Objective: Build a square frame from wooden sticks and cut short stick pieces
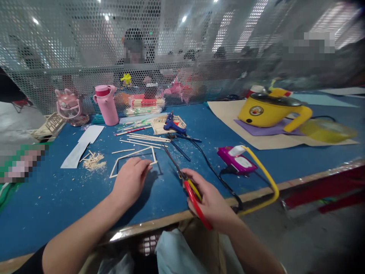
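My left hand [130,180] is closed, thumb and fingertips pinched at the near side of a thin wooden stick frame [134,153]. Part of the frame is hidden behind that hand. In my right hand [209,198] is a pair of scissors [194,198] with red and yellow handles, the long narrow blades pointing forward and left. The blade tips are near the frame's right side, apart from it. Just beyond the frame lie several loose wooden sticks [148,137]. Wood scraps [94,161] are heaped left of it.
A blue glue gun [173,125] rests behind the sticks beside dark pliers [181,149]. A purple power strip [236,160] with a yellow cord sits right. Further back stand a pink bottle [107,106] and a yellow electric pot [265,110]. Perforated mesh [85,45] borders the blue table [85,205].
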`<state>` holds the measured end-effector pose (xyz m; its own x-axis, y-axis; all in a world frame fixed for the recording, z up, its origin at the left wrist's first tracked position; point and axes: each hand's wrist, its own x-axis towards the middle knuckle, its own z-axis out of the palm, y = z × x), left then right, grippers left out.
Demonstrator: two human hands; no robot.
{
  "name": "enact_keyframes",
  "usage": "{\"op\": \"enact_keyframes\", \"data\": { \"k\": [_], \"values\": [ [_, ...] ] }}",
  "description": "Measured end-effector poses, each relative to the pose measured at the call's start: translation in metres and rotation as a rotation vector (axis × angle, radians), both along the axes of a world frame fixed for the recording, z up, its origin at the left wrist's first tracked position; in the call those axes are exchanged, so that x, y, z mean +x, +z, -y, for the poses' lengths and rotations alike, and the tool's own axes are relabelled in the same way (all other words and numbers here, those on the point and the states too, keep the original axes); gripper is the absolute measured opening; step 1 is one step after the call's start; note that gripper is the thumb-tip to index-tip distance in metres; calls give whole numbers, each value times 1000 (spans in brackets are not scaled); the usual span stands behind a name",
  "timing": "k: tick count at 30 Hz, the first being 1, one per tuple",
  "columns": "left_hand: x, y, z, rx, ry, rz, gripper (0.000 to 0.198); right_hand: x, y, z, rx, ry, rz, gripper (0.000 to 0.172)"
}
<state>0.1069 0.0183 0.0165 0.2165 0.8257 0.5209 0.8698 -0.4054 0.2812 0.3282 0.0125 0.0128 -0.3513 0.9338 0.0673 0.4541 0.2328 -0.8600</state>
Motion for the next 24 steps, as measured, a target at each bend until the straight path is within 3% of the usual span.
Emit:
{"op": "enact_keyframes", "data": {
  "k": [5, 15, 24],
  "values": [
    [-3, 0, 1, 14, -22, 75, 21, -11, 8, -5, 219, -13, 202, 33],
    [-2, 0, 2, -47, -24, 113, 20, -24, -1, -28, 356, 63, 203, 43],
    [-2, 1, 4, -93, -14, 149, 21, -27, -2, -34, 333, 113, 142, 44]
  ]
}}
